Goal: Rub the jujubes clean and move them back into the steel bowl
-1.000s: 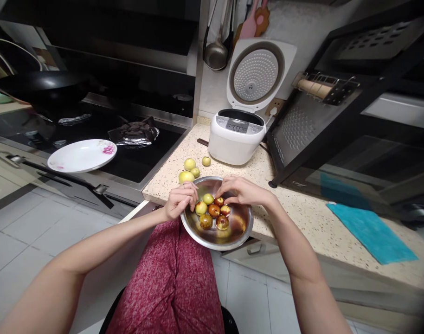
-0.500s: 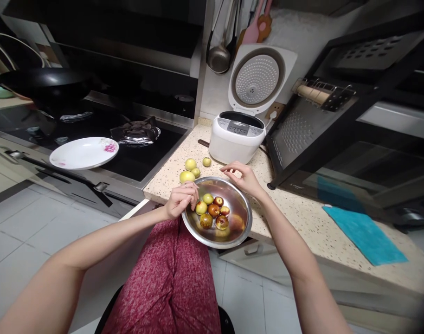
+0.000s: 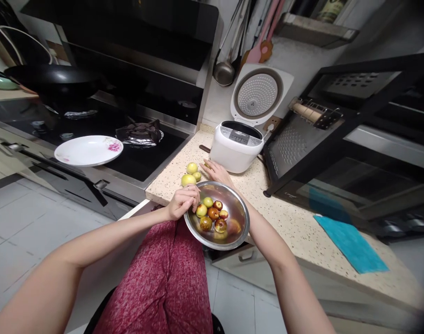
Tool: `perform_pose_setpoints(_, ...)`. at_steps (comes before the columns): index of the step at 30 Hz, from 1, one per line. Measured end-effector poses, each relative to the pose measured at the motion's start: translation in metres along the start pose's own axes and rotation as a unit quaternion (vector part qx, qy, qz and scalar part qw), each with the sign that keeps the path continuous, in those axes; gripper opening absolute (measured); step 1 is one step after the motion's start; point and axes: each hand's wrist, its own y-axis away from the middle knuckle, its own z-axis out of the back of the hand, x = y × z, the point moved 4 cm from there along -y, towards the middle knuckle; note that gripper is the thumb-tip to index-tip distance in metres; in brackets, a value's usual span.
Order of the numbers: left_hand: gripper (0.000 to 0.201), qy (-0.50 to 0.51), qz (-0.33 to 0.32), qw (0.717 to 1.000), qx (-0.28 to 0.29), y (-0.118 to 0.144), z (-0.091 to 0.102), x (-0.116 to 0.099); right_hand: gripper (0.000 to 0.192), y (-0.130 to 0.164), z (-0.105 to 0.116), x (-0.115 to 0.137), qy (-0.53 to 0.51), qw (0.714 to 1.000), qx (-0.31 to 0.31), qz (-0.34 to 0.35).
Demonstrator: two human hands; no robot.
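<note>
My left hand [image 3: 183, 202] is closed on the left rim of a shiny metal bowl [image 3: 238, 218], which sits at the counter edge, partly over my lap. Several green and brown jujubes [image 3: 213, 213] lie in the bowl. Beyond its far rim, my right hand [image 3: 217, 173] reaches over the counter with fingers stretched out. Its fingertips are at a small jujube [image 3: 207, 164], mostly covered by them; whether they touch it I cannot tell. Just left of those fingers, a few yellow-green jujubes [image 3: 189, 180] rest on the speckled counter.
Behind my right hand stands a white rice cooker [image 3: 233, 155] with its lid up. A floral plate [image 3: 88, 150] lies at the stove's front, and a black wok [image 3: 52, 81] is on the far burner. To the right are a black oven [image 3: 323, 171] and a blue cloth [image 3: 351, 243].
My right hand has moved left and forward, from the bowl's far right rim to the loose jujubes. The left hand stays at the bowl's rim. The view has shifted slightly.
</note>
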Motion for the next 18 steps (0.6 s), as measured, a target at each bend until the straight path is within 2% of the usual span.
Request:
perform_pose_setpoints(3, 0.061, -0.005, 0.001, 1.000, -0.005, -0.001, 0.000, -0.001, 0.075, -0.008, -0.008, -0.007, 0.043, 0.998, 0.052, 0.012)
perform_pose_setpoints(6, 0.060, -0.008, 0.004, 1.000, -0.007, -0.001, 0.000, -0.002, 0.067, -0.010, -0.011, -0.013, 0.067, 0.996, 0.062, 0.018)
perform_pose_setpoints(14, 0.057, 0.003, -0.007, 1.000, -0.011, -0.001, 0.001, -0.003, 0.044, -0.008, -0.007, -0.017, 0.098, 0.995, 0.017, -0.007)
perform_pose_setpoints(18, 0.056, 0.011, -0.005, 1.000, -0.011, -0.001, 0.000, -0.002, 0.035, -0.001, 0.003, -0.017, 0.092, 0.996, -0.012, -0.015)
